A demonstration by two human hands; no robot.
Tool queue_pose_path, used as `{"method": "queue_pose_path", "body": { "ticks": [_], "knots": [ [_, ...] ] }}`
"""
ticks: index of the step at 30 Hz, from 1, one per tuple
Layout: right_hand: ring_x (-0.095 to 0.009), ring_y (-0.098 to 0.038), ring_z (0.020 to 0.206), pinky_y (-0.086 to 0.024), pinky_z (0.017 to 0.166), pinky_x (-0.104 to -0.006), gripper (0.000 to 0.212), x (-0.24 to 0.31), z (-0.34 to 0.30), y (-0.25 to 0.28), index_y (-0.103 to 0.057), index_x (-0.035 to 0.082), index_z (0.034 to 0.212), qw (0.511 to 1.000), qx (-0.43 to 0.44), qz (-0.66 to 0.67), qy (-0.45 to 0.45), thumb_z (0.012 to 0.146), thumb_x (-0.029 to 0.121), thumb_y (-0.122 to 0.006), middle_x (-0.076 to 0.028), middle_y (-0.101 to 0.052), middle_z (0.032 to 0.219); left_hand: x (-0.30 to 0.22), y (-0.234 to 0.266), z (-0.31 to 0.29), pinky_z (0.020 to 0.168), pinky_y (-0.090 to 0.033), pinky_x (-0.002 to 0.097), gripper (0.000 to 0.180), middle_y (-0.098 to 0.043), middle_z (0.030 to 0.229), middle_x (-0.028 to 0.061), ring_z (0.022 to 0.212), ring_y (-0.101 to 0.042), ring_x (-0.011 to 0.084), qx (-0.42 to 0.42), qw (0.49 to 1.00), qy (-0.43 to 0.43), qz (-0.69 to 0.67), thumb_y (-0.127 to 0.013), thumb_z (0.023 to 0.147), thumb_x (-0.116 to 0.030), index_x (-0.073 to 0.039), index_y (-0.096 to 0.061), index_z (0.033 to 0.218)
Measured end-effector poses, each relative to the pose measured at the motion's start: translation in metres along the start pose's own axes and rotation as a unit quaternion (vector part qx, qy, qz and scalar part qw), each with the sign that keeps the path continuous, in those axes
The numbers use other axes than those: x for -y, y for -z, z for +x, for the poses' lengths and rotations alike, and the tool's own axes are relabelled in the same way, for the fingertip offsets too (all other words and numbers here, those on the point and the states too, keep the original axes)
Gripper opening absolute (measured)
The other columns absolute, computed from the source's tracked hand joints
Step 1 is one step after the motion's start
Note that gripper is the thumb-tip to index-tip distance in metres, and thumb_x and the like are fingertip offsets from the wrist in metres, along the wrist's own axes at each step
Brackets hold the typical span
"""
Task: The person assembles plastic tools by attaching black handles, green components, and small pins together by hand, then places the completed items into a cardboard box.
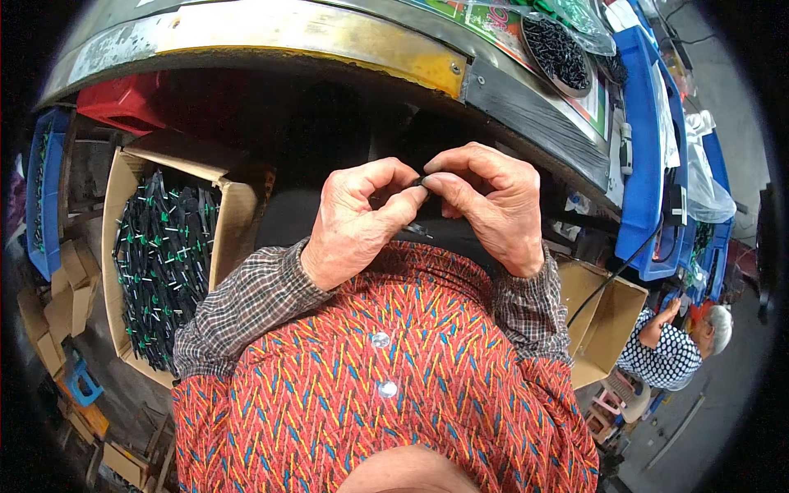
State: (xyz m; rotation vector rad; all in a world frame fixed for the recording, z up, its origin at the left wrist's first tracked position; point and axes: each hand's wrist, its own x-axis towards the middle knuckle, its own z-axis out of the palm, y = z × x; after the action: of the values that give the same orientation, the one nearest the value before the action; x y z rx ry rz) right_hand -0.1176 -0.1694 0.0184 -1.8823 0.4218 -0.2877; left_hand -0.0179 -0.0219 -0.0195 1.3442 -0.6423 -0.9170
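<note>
In front of my torso, above my dark lap, my two hands meet fingertip to fingertip. My left hand point(355, 215) pinches a small black piece point(422, 180) between thumb and forefinger. From the other side, my right hand point(493, 201) grips the same piece with thumb and forefinger. The fingers cover most of it, so its kind cannot be made out. Just below the fingers, a small pale, shiny bit point(420, 231) shows against the dark lap. Left of my left arm stands an open cardboard box point(235, 226) full of thin black parts point(164, 271) with green and silvery bits.
A metal-edged worktable point(329, 37) crosses ahead, bearing a dish of small black parts point(557, 56). Blue bins point(645, 156) stand at the right, with another cardboard box point(604, 320) by my right elbow. A red crate point(123, 103) sits under the table. Another person point(662, 349) is at far right.
</note>
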Motion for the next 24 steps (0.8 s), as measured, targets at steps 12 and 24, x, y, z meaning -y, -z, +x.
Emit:
{"method": "queue_pose_path", "body": {
  "ticks": [12,24],
  "knots": [
    [-0.008,-0.059,0.064,-0.047,0.055,-0.0225,0.017,-0.012,-0.013,-0.007,-0.065,-0.001,0.090,0.999,-0.001,0.033,0.019,0.076,0.002,-0.074,-0.005,-0.064,0.079,0.007,0.000,0.002,0.060,-0.042,0.0182,0.009,-0.058,0.078,-0.0049,0.068,-0.050,0.0011,-0.044,0.989,0.045,-0.131,-0.059,0.092,-0.010,-0.003,-0.062,0.089],
    [-0.018,-0.063,0.064,-0.049,0.056,-0.0272,0.018,-0.015,-0.015,-0.029,-0.065,0.001,0.092,0.983,-0.042,-0.086,0.157,0.075,0.002,-0.071,-0.011,-0.063,0.079,0.009,0.002,0.000,0.067,-0.043,0.0176,0.015,-0.059,0.083,-0.0044,0.077,-0.050,0.0009,-0.030,0.991,0.015,-0.127,-0.056,0.096,-0.015,-0.001,-0.061,0.097]
  ]
}}
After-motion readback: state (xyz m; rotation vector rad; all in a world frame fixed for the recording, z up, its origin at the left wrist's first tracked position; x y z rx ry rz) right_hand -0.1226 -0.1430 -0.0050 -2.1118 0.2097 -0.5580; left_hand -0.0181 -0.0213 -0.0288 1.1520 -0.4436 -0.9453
